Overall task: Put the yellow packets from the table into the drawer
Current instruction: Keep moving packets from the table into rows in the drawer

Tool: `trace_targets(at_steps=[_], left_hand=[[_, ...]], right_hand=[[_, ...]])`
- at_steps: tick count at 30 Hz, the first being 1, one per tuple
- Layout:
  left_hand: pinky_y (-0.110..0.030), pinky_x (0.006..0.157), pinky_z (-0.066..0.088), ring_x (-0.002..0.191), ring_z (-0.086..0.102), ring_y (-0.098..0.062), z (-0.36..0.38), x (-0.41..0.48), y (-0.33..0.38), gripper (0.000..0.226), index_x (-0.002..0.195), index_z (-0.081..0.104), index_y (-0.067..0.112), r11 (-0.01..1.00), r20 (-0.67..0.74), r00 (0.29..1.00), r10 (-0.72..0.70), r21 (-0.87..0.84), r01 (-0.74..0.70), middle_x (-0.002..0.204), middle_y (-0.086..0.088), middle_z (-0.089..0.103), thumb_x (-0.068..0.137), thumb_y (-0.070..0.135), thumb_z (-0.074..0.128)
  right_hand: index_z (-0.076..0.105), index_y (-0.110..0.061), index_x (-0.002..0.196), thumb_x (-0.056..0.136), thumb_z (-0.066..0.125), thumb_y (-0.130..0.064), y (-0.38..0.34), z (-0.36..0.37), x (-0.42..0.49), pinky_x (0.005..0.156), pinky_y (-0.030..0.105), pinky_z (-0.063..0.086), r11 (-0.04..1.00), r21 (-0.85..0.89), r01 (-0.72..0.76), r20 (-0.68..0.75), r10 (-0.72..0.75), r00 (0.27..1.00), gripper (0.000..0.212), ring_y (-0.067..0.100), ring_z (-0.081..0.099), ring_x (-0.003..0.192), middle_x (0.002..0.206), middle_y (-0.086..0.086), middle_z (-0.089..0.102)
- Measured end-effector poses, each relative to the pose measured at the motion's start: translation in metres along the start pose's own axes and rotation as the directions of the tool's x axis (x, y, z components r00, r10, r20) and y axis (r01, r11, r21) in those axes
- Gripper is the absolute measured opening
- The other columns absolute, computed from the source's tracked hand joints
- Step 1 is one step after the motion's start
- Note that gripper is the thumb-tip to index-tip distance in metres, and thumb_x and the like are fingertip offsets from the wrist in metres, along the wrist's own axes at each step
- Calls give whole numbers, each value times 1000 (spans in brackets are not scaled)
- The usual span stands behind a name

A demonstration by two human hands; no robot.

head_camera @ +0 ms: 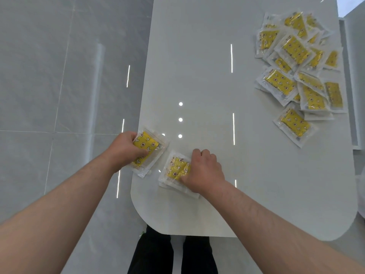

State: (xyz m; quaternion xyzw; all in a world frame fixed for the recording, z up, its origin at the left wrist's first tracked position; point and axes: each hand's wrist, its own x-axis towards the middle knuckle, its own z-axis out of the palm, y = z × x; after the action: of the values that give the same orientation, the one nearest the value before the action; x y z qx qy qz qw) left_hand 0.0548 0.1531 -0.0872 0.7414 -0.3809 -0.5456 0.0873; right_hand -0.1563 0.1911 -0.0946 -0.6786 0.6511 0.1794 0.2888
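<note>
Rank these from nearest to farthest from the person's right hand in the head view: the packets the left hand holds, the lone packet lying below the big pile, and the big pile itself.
From the right hand:
1. Packets in the left hand, at the table's left edge.
2. Lone packet, to the right, below the pile.
3. Big pile, far right corner.

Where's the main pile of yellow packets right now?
In the head view, the pile of yellow packets lies at the far right of the white table, well beyond the right hand.
</note>
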Motion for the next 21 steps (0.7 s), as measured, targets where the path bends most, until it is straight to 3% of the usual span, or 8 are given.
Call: trace_targets(at_steps=[3,8,13,17,21], left_hand=[[-26,61,53,72,66,-18,2,0,-1,23,93,66,10,1000,-8,1000,-6,6,6,86,-7,70,75,0,75],[-31,68,56,78,68,-21,3,1,-4,27,98,66,8,1000,1,1000,-13,13,13,89,-9,71,74,1,76],[-35,72,57,80,69,-22,3,0,-10,26,97,66,10,999,19,1000,3,33,-4,89,-8,71,74,3,76],[-38,76,57,81,68,-22,4,-3,-7,21,97,65,11,995,59,998,15,95,-21,91,-8,70,78,4,71],[-38,75,57,82,67,-24,-2,-13,20,19,98,65,8,993,68,997,23,113,-30,92,-11,69,79,4,66]], right_hand=[[42,-14,118,74,68,-60,-3,11,-7,78,37,35,995,-91,40,-35,-43,998,69,27,48,102,113,6,50],[48,-15,115,75,69,-58,1,23,-13,87,35,38,1000,14,10,-43,-10,999,61,26,43,105,116,6,44],[45,-15,108,76,72,-47,-3,25,-11,78,35,42,993,114,-19,8,19,1000,53,28,58,94,103,5,60],[58,-15,98,78,70,-35,6,16,-5,72,32,47,945,321,-53,185,-8,983,30,27,60,90,99,4,62],[47,-15,81,84,52,-16,22,-25,-8,58,28,38,822,555,-129,247,-15,969,5,19,51,76,81,-1,52]])
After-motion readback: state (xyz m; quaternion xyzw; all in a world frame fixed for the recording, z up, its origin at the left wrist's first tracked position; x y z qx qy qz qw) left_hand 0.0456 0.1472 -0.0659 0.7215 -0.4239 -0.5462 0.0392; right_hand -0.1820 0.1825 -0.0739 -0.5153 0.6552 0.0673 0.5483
